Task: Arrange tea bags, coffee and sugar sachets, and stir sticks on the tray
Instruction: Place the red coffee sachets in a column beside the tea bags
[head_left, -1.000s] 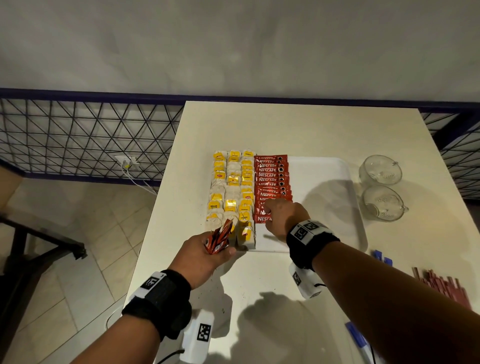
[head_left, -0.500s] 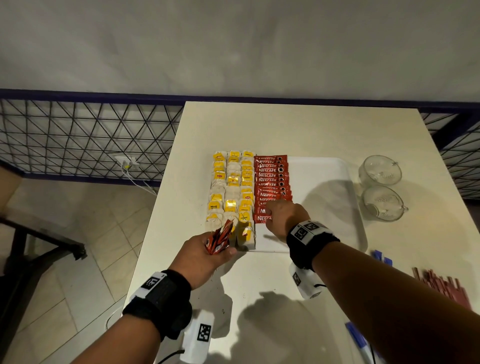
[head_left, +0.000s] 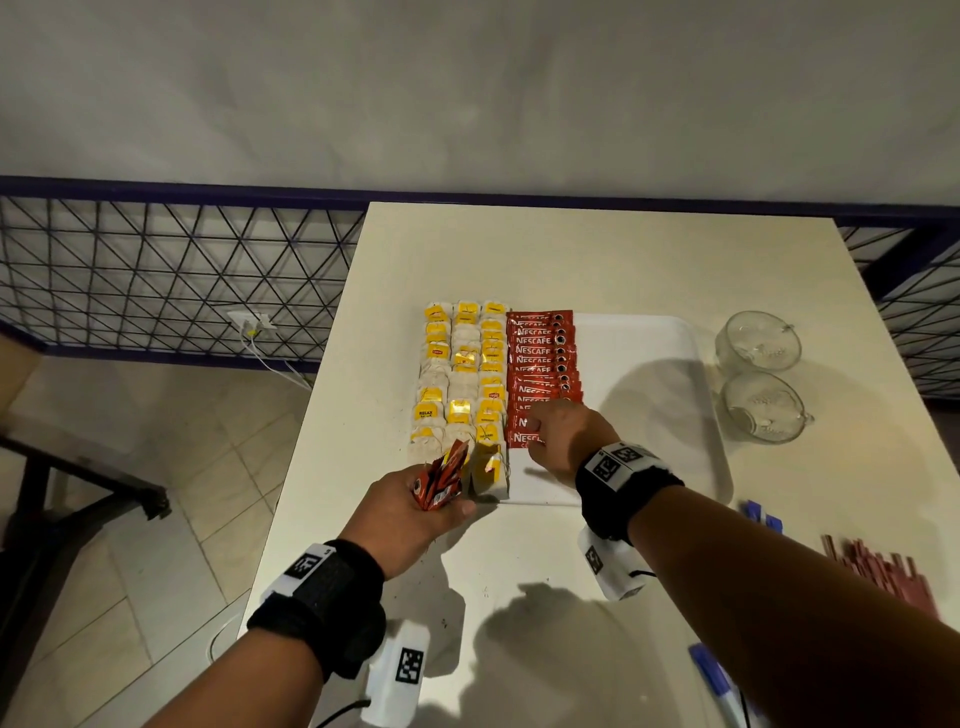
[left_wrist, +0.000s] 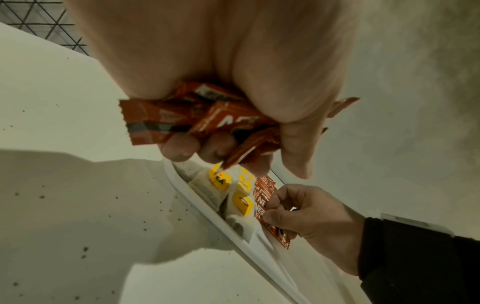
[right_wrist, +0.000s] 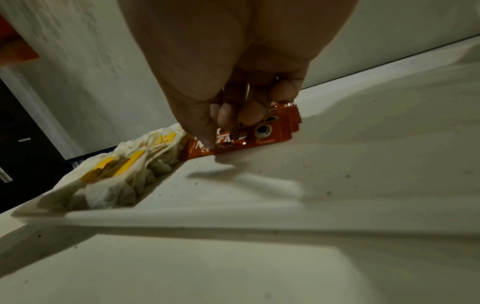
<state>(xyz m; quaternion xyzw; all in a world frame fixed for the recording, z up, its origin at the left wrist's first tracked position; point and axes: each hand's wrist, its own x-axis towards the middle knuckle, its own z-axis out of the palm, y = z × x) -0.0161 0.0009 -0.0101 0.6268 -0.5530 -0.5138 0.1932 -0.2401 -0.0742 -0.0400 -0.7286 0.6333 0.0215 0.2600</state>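
A white tray (head_left: 649, 364) carries three columns of yellow-tagged tea bags (head_left: 462, 374) along its left side. Beside them lies a column of overlapping red coffee sachets (head_left: 540, 358). My right hand (head_left: 535, 436) is low over the near end of that column. Its curled fingers and thumb (right_wrist: 207, 137) pinch the nearest coffee sachet (right_wrist: 249, 137), which lies flat on the tray. My left hand (head_left: 447, 499) hovers at the tray's near left corner and grips a bunch of red coffee sachets (left_wrist: 187, 119) above the tea bags (left_wrist: 221, 179).
Two glass cups (head_left: 758, 340) (head_left: 763, 408) lie right of the tray. Reddish stir sticks (head_left: 878, 571) and blue sachets (head_left: 761, 519) sit at the table's near right. A wire railing (head_left: 156, 275) runs past the table's left edge.
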